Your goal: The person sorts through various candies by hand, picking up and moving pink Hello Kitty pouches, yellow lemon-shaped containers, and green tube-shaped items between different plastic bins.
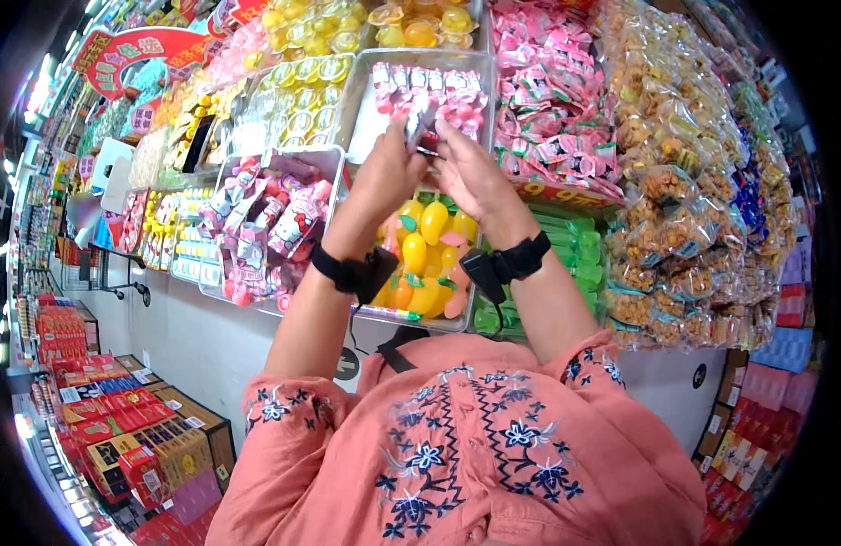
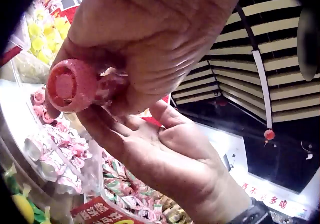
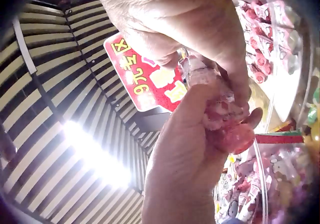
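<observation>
A small clear package with a pink round end (image 2: pixel 72 85) is held in the left hand (image 1: pixel 387 173); its fingers and thumb wrap it in both wrist views. In the head view the package (image 1: pixel 420 123) is over a tray of pink-and-white packs (image 1: pixel 429 80). The right hand (image 1: pixel 475 173) is close beside it, palm turned up in the left wrist view, fingers fairly straight and reaching under the left hand. In the right wrist view the right hand (image 3: pixel 185 23) partly covers the package's clear end, above the pink end (image 3: pixel 235 136); finger contact is hard to tell.
Around the hands lie a tray of pink character packs (image 1: pixel 288 214), yellow mango-shaped containers (image 1: pixel 434 223), green packs (image 1: pixel 575 250), pink wrapped sweets (image 1: pixel 552 100) and bagged snacks (image 1: pixel 670 187). Boxes (image 1: pixel 147 419) stand low at the left. A red sign (image 3: pixel 142 76) rises beyond the hands.
</observation>
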Action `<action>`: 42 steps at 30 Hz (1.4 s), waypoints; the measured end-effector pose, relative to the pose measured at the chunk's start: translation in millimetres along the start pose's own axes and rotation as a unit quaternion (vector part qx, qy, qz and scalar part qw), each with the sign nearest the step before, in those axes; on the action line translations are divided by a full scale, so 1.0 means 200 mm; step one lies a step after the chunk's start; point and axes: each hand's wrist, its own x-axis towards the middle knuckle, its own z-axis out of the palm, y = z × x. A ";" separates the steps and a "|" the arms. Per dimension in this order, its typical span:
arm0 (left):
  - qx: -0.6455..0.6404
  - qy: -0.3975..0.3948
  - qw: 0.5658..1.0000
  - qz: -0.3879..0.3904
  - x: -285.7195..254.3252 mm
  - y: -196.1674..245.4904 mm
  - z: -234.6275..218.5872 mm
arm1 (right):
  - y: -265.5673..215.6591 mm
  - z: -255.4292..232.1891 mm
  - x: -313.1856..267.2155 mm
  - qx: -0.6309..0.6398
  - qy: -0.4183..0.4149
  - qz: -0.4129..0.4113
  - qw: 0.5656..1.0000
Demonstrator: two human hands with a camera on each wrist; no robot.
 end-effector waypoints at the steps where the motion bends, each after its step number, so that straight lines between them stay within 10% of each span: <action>1: -0.091 -0.005 0.996 -0.014 0.08 -0.01 -0.01 | -0.03 0.05 0.01 -0.020 0.005 -0.020 1.000; 13: 0.114 0.109 0.977 -0.140 1.03 -0.61 -0.06 | 0.01 -0.13 0.24 -0.207 0.092 -0.037 0.973; 23: 0.275 0.000 0.933 -0.232 1.31 -1.14 0.20 | 0.03 -0.22 0.29 -0.252 0.094 -0.028 0.963; 37: 0.328 0.110 0.924 -0.164 1.07 -0.66 0.15 | 0.08 -0.26 0.31 -0.241 0.106 -0.019 0.965; 42: 0.299 0.119 0.943 -0.079 1.11 -0.83 0.11 | 0.08 -0.27 0.30 -0.224 0.097 -0.016 0.970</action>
